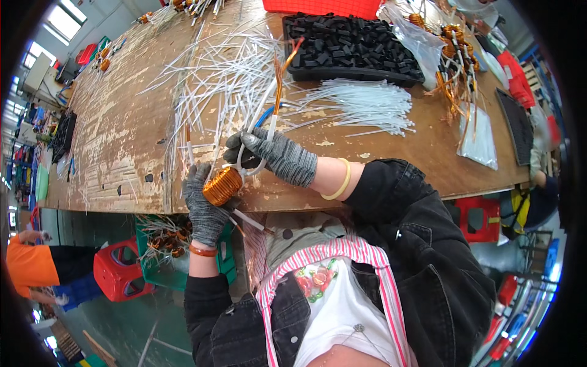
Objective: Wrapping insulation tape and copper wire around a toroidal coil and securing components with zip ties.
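At the table's near edge, my left hand, in a grey knit glove, is closed around a copper-wound ring coil. Sleeved leads with bare copper ends stick out from the coil; one white-sleeved lead rises past my right hand, and another hangs below. My right hand, gloved too, pinches a white cable tie that loops beside the coil. Its dark fingertips press together just above the coil. A short blue sleeve shows behind these fingers.
Loose white strips spread over the worn wooden table. A black tray holds small black blocks, with bundled cable ties before it. More coils lie right. Left below are a green crate, a red stool and a person in orange.
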`<action>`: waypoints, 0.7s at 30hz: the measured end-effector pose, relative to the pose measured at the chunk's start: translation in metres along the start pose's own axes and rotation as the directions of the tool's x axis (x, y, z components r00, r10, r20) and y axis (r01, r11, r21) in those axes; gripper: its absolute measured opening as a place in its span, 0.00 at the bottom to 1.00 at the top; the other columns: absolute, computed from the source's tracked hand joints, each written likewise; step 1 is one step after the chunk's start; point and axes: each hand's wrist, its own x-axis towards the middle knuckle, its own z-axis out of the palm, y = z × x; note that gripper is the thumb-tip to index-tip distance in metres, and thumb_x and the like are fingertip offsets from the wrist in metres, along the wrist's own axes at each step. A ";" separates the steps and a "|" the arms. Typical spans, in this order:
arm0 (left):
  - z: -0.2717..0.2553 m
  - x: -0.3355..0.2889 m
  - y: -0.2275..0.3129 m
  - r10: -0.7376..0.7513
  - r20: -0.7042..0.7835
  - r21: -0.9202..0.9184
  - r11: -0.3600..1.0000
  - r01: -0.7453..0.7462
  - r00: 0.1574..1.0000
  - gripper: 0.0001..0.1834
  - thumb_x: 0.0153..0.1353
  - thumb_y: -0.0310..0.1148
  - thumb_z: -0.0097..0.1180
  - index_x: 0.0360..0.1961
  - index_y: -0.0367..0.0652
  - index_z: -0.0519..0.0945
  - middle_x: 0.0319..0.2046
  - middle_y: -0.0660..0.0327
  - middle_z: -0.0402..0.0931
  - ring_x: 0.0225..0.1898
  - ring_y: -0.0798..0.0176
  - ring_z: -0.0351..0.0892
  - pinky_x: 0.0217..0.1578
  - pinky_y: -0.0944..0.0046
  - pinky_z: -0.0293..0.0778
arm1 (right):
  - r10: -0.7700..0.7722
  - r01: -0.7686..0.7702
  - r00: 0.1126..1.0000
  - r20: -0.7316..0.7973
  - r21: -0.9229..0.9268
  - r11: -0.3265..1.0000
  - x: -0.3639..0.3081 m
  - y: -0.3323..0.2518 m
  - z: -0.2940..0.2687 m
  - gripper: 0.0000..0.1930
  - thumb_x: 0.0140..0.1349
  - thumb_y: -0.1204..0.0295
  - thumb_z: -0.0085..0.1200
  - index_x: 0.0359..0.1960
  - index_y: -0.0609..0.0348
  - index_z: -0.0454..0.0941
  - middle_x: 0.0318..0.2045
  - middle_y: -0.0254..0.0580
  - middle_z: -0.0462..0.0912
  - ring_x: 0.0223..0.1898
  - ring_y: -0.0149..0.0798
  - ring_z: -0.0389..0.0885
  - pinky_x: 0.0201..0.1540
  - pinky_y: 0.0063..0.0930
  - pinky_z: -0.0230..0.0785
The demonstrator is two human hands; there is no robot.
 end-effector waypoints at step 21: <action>-0.035 0.022 0.055 0.046 0.047 0.712 0.699 -0.066 0.998 0.28 0.50 0.26 0.57 0.55 0.46 0.70 0.30 0.53 0.77 0.29 0.53 0.77 0.31 0.57 0.71 | -0.404 0.424 0.855 -0.326 -0.011 0.906 -0.105 -0.066 -0.021 0.20 0.65 0.52 0.41 0.36 0.58 0.70 0.37 0.51 0.79 0.42 0.46 0.79 0.37 0.36 0.78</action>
